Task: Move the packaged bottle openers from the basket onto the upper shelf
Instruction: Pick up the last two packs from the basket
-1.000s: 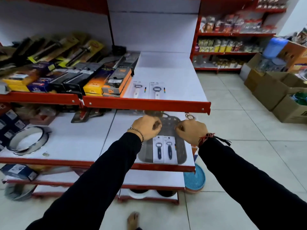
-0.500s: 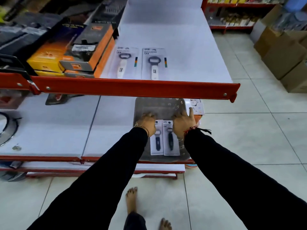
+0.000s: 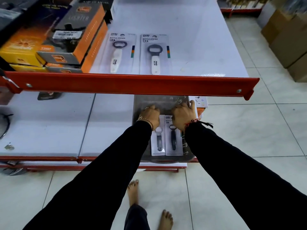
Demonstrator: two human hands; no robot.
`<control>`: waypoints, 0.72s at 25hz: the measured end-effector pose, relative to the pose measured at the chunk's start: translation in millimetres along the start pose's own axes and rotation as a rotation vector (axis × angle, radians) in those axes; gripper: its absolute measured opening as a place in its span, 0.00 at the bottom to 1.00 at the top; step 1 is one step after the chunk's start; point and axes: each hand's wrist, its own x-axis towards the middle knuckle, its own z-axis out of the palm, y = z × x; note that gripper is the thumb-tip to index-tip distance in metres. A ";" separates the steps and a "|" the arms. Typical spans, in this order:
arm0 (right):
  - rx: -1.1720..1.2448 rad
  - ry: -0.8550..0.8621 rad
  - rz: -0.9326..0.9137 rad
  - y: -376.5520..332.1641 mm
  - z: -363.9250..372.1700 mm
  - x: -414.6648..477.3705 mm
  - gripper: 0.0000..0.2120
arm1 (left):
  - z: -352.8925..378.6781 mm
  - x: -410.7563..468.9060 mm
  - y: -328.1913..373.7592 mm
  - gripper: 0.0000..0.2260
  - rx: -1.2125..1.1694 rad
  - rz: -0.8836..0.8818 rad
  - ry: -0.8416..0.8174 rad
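Both hands reach into the basket (image 3: pixel 189 156) on the lower shelf: left hand (image 3: pixel 150 116) and right hand (image 3: pixel 183 113) lie knuckles-up on the packs' (image 3: pixel 167 146) far ends, probably to lift them; fingers hidden, grip unclear. Two openers (image 3: pixel 137 53) already lie on the upper shelf (image 3: pixel 199 47).

Upper shelf (image 3: pixel 199 47) white, red front lip. Two packaged openers (image 3: pixel 153 53) on it: white handles, dark heads, white cards with orange-teal stripe. Basket (image 3: pixel 142 103) grey; its openers (image 3: pixel 166 140) grey and black on white cards. Boxes (image 3: pixel 66 40) orange, yellow, black. Sleeves (image 3: pixel 232 163) black. Floor (image 3: pixel 249 122) pale tile.
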 end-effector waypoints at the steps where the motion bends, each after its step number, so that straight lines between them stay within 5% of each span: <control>1: 0.013 -0.008 -0.003 2.9 -4.8 -1.2 0.14 | 2.2 1.7 -3.8 0.16 -0.019 0.000 0.007; 7: 0.149 -0.065 0.003 16.4 -48.0 -25.5 0.15 | -8.4 -12.2 -19.3 0.10 -0.269 -0.088 0.020; 13: 0.054 -0.102 -0.028 11.4 -88.6 -69.0 0.04 | -39.0 -64.8 -12.5 0.10 -0.389 -0.103 0.092; 18: -0.017 0.061 -0.023 9.8 -125.7 -107.5 0.15 | -73.0 -113.6 -11.9 0.10 -0.435 -0.116 0.229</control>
